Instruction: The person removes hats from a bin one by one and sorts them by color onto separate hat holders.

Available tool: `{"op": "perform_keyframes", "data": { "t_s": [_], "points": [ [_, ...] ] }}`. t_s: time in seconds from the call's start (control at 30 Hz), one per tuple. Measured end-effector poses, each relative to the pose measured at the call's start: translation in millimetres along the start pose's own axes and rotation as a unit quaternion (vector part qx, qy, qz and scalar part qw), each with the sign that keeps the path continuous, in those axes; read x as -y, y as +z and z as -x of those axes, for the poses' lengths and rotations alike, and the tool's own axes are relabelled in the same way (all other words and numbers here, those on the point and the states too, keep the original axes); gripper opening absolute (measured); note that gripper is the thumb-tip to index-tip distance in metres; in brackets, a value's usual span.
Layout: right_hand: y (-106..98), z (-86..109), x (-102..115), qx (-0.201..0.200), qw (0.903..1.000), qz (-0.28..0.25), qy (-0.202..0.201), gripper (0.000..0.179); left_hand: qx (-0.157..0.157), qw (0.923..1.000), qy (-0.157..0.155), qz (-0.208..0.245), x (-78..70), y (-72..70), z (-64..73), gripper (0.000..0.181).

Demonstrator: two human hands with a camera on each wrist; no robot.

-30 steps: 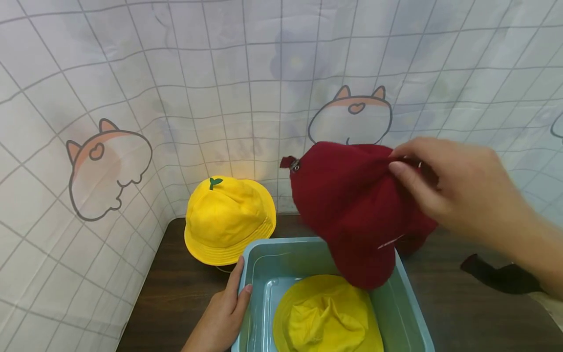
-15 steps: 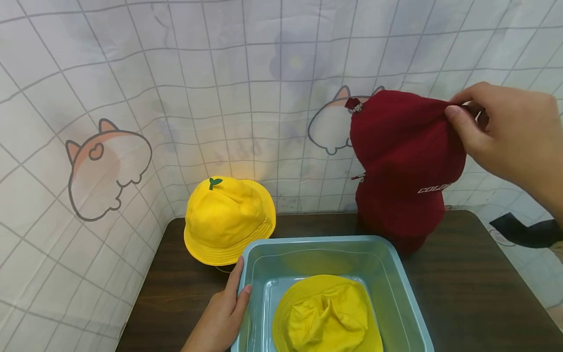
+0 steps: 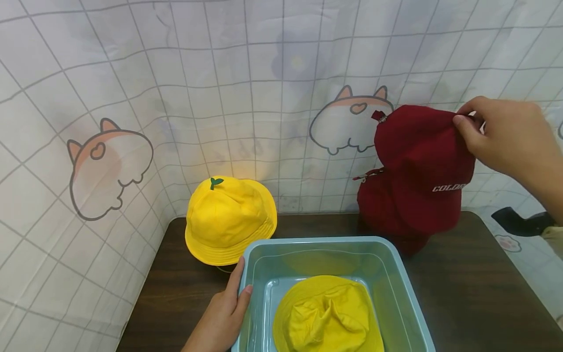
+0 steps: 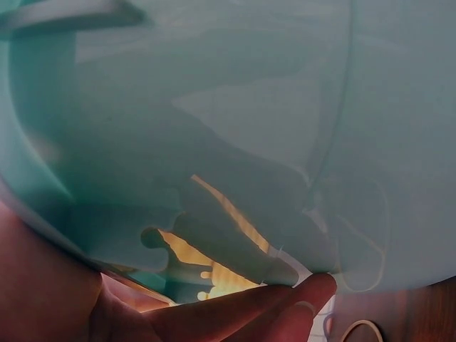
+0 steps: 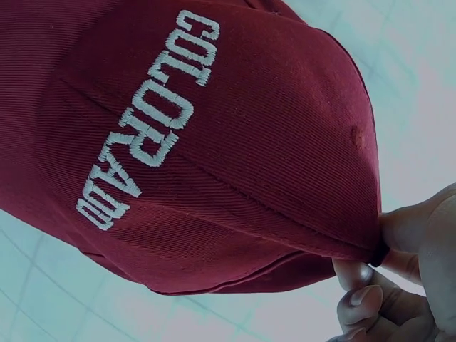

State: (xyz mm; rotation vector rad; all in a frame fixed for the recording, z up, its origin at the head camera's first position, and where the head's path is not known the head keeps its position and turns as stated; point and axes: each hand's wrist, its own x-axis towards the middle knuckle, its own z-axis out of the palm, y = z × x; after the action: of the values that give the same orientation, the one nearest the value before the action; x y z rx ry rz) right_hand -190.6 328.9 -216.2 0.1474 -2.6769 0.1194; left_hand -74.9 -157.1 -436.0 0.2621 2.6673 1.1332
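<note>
By the top of its crown, my right hand (image 3: 506, 132) pinches a dark red baseball cap (image 3: 433, 146), its brim hanging down. White "COLORADO" lettering shows on the cap's front in the right wrist view. A second dark red cap (image 3: 380, 203), partly hidden behind the held one, stands at the back right; whether they touch is unclear. My left hand (image 3: 222, 310) rests against the left side of a blue-green plastic tub (image 3: 398, 288), straight fingers touching the wall in the left wrist view. Inside the tub lies a crumpled yellow bucket hat (image 3: 327, 318).
Another yellow bucket hat (image 3: 226, 220), with a green sprout on top, stands behind and left of the tub. Everything is on a dark wooden table (image 3: 475, 288). A white gridded curtain (image 3: 264, 98) with printed corgi figures hangs behind and at the left.
My right hand has carried the red cap up and right from over the tub, then slightly lower, to the second red cap. My left hand and the tub have stayed in place.
</note>
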Motion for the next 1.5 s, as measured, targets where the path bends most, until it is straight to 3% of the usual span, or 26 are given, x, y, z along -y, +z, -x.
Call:
{"op": "perform_keyframes", "data": {
  "t_s": [0.43, 0.73, 1.5],
  "points": [
    [34.9, 3.1, 4.0, 0.036, 0.9989, -0.003, -0.029, 0.026, -0.001, 1.0000, 0.006, 0.000, -0.8, 1.2, 2.1, 0.066],
    [51.8, 15.4, 7.3, 0.062, 0.9974, -0.019, -0.033, 0.023, -0.003, 1.0000, 0.005, 0.002, -1.0, 1.7, 1.3, 0.065],
    [78.1, 42.7, 4.2, 0.063, 0.9966, -0.033, -0.042, 0.018, -0.004, 1.0000, 0.002, 0.008, -0.5, 0.9, 3.0, 0.065]
  ]
}}
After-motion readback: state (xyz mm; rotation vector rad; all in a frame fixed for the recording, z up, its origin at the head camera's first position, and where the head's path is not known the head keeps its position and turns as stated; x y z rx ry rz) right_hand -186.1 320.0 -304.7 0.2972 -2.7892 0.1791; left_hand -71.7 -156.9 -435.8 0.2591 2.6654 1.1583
